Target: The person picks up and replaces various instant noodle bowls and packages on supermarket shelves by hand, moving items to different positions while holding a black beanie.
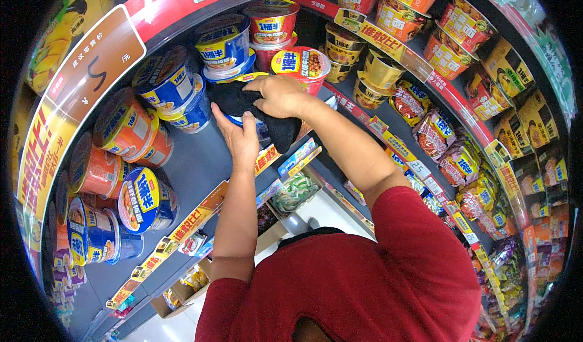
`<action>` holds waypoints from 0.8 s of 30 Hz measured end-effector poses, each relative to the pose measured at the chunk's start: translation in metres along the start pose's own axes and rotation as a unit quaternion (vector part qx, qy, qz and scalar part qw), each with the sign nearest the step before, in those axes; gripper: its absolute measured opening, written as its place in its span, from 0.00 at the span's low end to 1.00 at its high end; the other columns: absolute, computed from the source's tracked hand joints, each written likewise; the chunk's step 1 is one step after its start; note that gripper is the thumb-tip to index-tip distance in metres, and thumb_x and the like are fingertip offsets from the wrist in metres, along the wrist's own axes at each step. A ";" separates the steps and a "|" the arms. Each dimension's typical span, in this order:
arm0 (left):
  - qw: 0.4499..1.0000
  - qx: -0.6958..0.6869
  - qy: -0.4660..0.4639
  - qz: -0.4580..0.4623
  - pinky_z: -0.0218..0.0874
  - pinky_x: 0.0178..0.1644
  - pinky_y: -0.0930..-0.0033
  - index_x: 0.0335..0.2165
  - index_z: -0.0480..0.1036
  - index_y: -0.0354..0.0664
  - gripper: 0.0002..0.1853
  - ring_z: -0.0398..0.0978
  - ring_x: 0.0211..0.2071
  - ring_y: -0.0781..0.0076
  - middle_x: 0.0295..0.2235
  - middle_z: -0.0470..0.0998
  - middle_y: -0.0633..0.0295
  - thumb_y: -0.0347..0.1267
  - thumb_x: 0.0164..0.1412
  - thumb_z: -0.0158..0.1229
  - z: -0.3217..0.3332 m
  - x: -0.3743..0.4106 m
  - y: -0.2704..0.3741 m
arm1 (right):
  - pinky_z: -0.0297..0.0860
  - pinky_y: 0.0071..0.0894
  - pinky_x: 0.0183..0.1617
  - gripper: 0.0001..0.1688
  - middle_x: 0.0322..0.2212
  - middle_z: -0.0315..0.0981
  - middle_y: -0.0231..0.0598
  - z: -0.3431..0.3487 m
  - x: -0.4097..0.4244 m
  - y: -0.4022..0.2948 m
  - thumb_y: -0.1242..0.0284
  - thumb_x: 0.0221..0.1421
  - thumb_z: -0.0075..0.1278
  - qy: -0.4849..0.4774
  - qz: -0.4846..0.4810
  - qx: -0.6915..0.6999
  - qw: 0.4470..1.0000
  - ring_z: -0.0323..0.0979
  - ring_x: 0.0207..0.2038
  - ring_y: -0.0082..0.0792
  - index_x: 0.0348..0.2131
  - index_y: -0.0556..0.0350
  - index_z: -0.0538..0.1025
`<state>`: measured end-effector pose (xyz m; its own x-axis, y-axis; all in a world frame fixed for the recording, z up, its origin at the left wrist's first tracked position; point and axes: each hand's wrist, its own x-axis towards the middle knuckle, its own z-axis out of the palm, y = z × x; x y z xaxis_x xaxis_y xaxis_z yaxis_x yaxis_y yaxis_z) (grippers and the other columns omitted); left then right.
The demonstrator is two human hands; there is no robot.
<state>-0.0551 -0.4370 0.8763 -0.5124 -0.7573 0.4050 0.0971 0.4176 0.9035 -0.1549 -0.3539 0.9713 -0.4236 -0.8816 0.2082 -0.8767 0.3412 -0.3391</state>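
My right hand [278,97] presses a black cloth [234,97] onto the lid of a blue instant noodle tub, most of which the cloth hides. My left hand [239,135] cups the side of that tub, thumb and fingers spread around it, beside the cloth. Part of the cloth hangs down below my right wrist. Just behind stand stacked blue noodle tubs [223,46]. A red noodle tub [301,64] stands beside my right hand, partly behind it.
To the left are more blue noodle tubs [168,87], orange tubs [123,128] and a tilted blue tub [148,201] on the grey shelf [196,160]. A price strip [196,226] runs along its front edge. Shelves at right hold golden tubs [380,69] and bagged noodles [432,128].
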 end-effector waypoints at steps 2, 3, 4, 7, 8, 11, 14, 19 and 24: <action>1.000 -0.010 -0.005 -0.001 0.32 0.64 0.55 0.60 0.36 0.33 0.43 0.40 0.61 0.43 0.59 0.42 0.35 0.36 0.54 0.51 0.003 0.000 -0.002 | 0.66 0.40 0.47 0.23 0.43 0.71 0.41 0.008 -0.008 0.006 0.72 0.43 0.51 0.083 -0.028 0.000 0.996 0.69 0.45 0.44 0.43 0.48 0.74; 1.000 -0.008 0.005 0.018 0.33 0.64 0.56 0.60 0.36 0.33 0.44 0.41 0.61 0.43 0.59 0.43 0.36 0.37 0.54 0.52 0.001 0.000 -0.009 | 0.66 0.40 0.46 0.22 0.43 0.71 0.41 0.014 -0.013 0.004 0.72 0.43 0.51 0.124 -0.047 0.007 0.991 0.69 0.45 0.44 0.43 0.48 0.74; 0.999 -0.007 0.014 0.036 0.34 0.64 0.56 0.60 0.36 0.33 0.45 0.42 0.61 0.44 0.59 0.43 0.36 0.37 0.54 0.53 0.000 0.002 -0.017 | 0.67 0.39 0.45 0.22 0.42 0.71 0.40 0.014 -0.019 0.001 0.72 0.41 0.52 0.161 -0.048 0.036 0.985 0.69 0.45 0.44 0.41 0.48 0.74; 0.994 -0.110 0.012 -0.006 0.36 0.63 0.58 0.60 0.38 0.33 0.50 0.45 0.61 0.47 0.59 0.45 0.38 0.38 0.49 0.60 0.001 0.003 -0.023 | 0.66 0.35 0.48 0.22 0.40 0.71 0.42 0.028 -0.031 0.008 0.78 0.39 0.54 0.303 -0.038 0.173 0.936 0.69 0.45 0.44 0.40 0.51 0.74; 0.986 -0.162 0.008 -0.035 0.38 0.63 0.58 0.60 0.38 0.32 0.52 0.46 0.60 0.48 0.58 0.46 0.38 0.39 0.47 0.63 0.001 0.002 -0.022 | 0.64 0.32 0.49 0.22 0.39 0.71 0.44 0.030 -0.040 0.013 0.81 0.39 0.54 0.338 -0.037 0.228 0.913 0.69 0.45 0.41 0.39 0.56 0.74; 0.999 -0.016 -0.036 0.030 0.42 0.62 0.60 0.59 0.39 0.32 0.61 0.50 0.59 0.51 0.58 0.49 0.41 0.40 0.36 0.71 -0.005 -0.009 -0.009 | 0.67 0.27 0.44 0.23 0.36 0.73 0.37 0.034 -0.073 0.042 0.80 0.44 0.55 0.321 0.064 0.481 0.813 0.72 0.37 0.30 0.44 0.59 0.71; 0.996 0.062 -0.014 0.056 0.45 0.61 0.61 0.59 0.41 0.33 0.65 0.52 0.58 0.50 0.57 0.51 0.42 0.36 0.26 0.75 -0.002 -0.011 -0.009 | 0.67 0.25 0.42 0.24 0.34 0.72 0.34 0.017 -0.103 0.058 0.82 0.45 0.54 0.284 0.113 0.610 0.731 0.70 0.35 0.24 0.45 0.62 0.70; 0.999 -0.026 0.015 0.010 0.48 0.60 0.61 0.55 0.51 0.36 0.58 0.55 0.57 0.50 0.56 0.54 0.42 0.35 0.25 0.76 0.008 -0.008 -0.014 | 0.67 0.26 0.43 0.26 0.36 0.72 0.36 0.003 -0.139 0.100 0.83 0.44 0.54 0.253 0.145 0.587 0.756 0.70 0.36 0.25 0.46 0.62 0.69; 0.981 0.138 0.117 0.074 0.51 0.58 0.62 0.51 0.59 0.38 0.49 0.59 0.54 0.53 0.52 0.58 0.45 0.34 0.27 0.75 0.007 -0.020 0.003 | 0.66 0.29 0.46 0.29 0.39 0.71 0.41 -0.003 -0.147 0.119 0.83 0.44 0.53 0.286 0.179 0.582 0.740 0.70 0.38 0.30 0.48 0.63 0.67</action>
<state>-0.0503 -0.4175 0.8700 -0.2972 -0.7589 0.5794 -0.0950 0.6273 0.7729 -0.1981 -0.1826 0.9030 -0.9004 -0.4069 0.1541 -0.0347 -0.2857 -0.9577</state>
